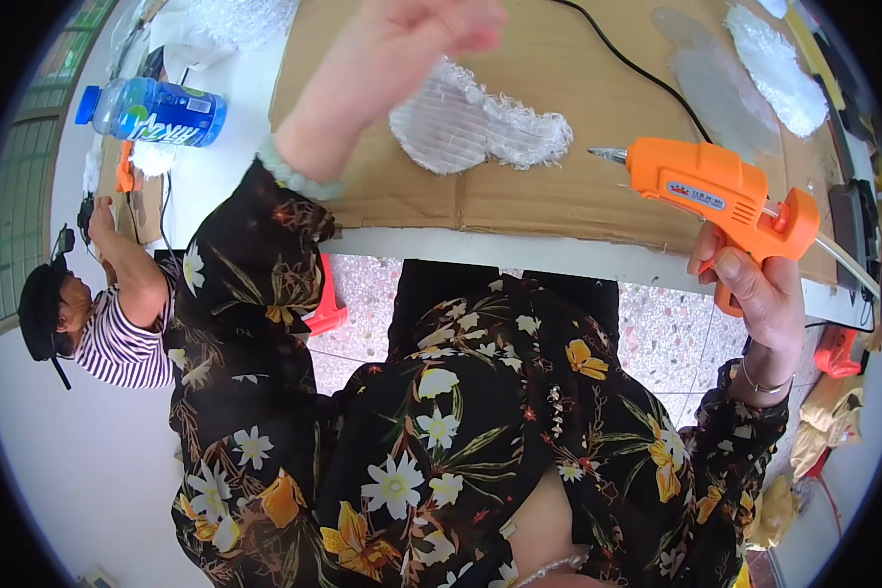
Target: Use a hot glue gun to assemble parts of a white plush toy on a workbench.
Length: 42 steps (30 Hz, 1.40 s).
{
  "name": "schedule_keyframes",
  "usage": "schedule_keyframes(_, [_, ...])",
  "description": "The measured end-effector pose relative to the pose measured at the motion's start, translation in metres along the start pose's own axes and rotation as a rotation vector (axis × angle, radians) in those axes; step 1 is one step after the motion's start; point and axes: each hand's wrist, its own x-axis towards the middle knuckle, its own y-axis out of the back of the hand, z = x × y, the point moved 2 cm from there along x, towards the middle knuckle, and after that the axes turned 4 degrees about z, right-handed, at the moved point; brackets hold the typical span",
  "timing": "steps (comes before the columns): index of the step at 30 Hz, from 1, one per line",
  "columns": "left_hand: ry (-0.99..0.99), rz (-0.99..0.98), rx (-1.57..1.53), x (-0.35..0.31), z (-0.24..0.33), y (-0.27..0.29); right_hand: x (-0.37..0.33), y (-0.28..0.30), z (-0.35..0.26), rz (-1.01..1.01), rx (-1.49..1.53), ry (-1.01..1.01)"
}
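My right hand grips an orange hot glue gun by its handle, its metal nozzle pointing left over the cardboard. A glue stick sticks out of the gun's back end. Up at the top edge, my left hand is raised above the cardboard, smeared by motion; whether its fingers hold anything I cannot tell. Below that hand lies a white, ribbed piece with a fringed, fluffy edge. My left forearm crosses close to it and covers part of its left side.
Cardboard covers the white table. A black cord runs across it. Another fluffy white piece lies far right beside a translucent sheet. A blue-labelled bottle is at left. Another person works at far left.
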Motion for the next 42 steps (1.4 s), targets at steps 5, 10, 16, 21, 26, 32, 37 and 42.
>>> schedule_keyframes(5, [-0.084,0.237,0.25,-0.039,0.021,0.026,0.004,-0.005,0.0,-0.091,-0.038,0.001])
schedule_keyframes(10, [-0.482,-0.022,0.706,-0.083,0.014,0.014,0.017,-0.019,-0.01,-0.095,-0.035,-0.006])
schedule_keyframes(16, [-0.625,0.018,0.876,-0.093,0.006,-0.002,0.022,-0.023,-0.017,-0.117,-0.079,0.001])
schedule_keyframes(21, [-0.839,-0.028,1.025,-0.089,0.009,-0.006,0.024,-0.028,-0.019,-0.116,-0.095,-0.024])
schedule_keyframes(26, [-0.768,-0.052,0.885,-0.088,-0.001,-0.008,0.029,-0.028,-0.022,-0.113,-0.205,-0.074])
schedule_keyframes(32, [-0.803,-0.053,0.924,-0.095,0.001,-0.014,0.04,-0.037,-0.031,-0.116,-0.271,-0.054])
schedule_keyframes(37, [-0.775,-0.052,0.862,-0.096,0.007,-0.012,0.046,-0.037,-0.037,-0.143,-0.356,-0.124])
schedule_keyframes(42, [-0.753,-0.061,0.857,-0.097,0.004,-0.012,0.048,-0.035,-0.033,-0.165,-0.377,-0.171])
